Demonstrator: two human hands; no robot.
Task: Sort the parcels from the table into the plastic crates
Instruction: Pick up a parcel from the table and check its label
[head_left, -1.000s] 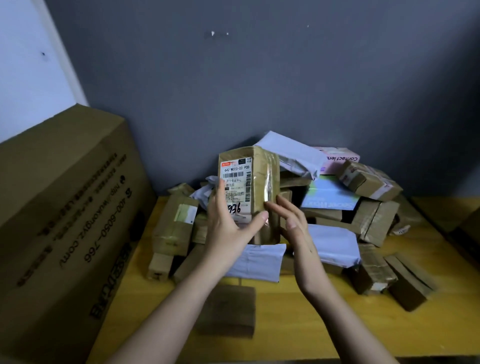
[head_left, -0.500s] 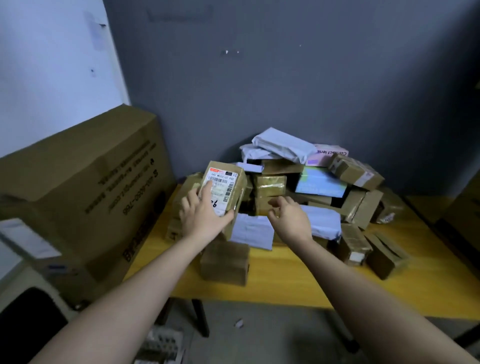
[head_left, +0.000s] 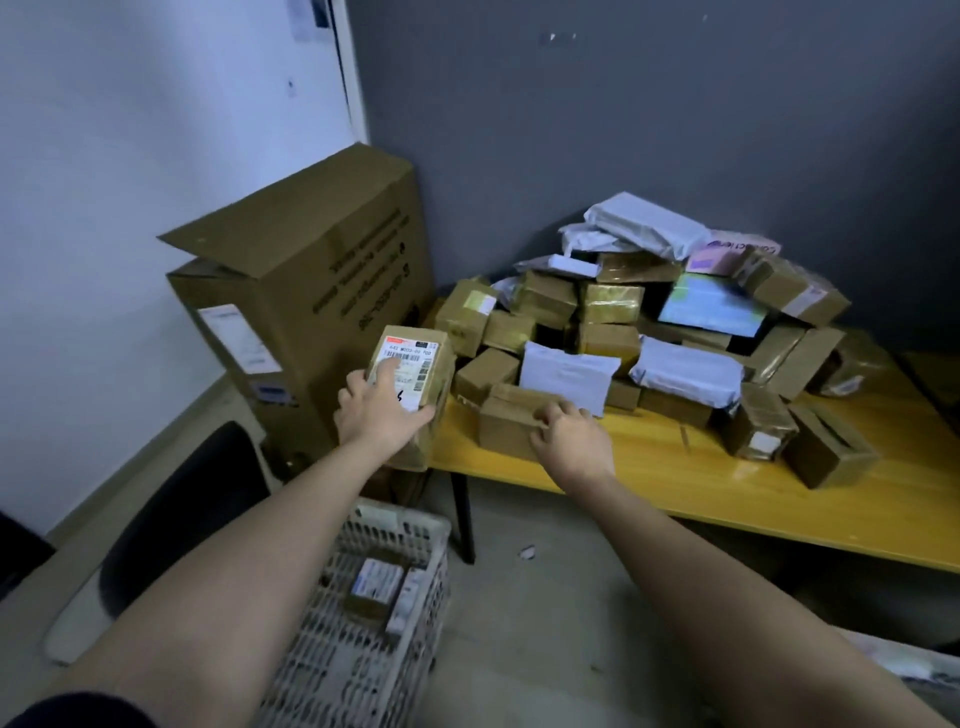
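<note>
My left hand (head_left: 382, 413) grips a taped brown parcel (head_left: 415, 364) with a white shipping label, held in the air off the table's left end. My right hand (head_left: 569, 439) rests with curled fingers on a plain brown box (head_left: 506, 423) at the table's front edge. A heap of brown boxes and white mailer bags (head_left: 649, 322) covers the yellow table (head_left: 675, 473). Below my left arm a white plastic crate (head_left: 400, 530) stands on the floor with a few small parcels (head_left: 374, 584) inside.
A tall cardboard carton (head_left: 301, 291) stands against the white wall left of the table. A dark chair seat (head_left: 176, 504) is at the lower left. The table's black leg (head_left: 465, 512) stands beside the crate. Grey wall behind the heap.
My left hand has carried the labelled parcel leftwards and down, off the heap and past the table's end. My right hand has dropped onto the front box. The view has tilted down, revealing the crate.
</note>
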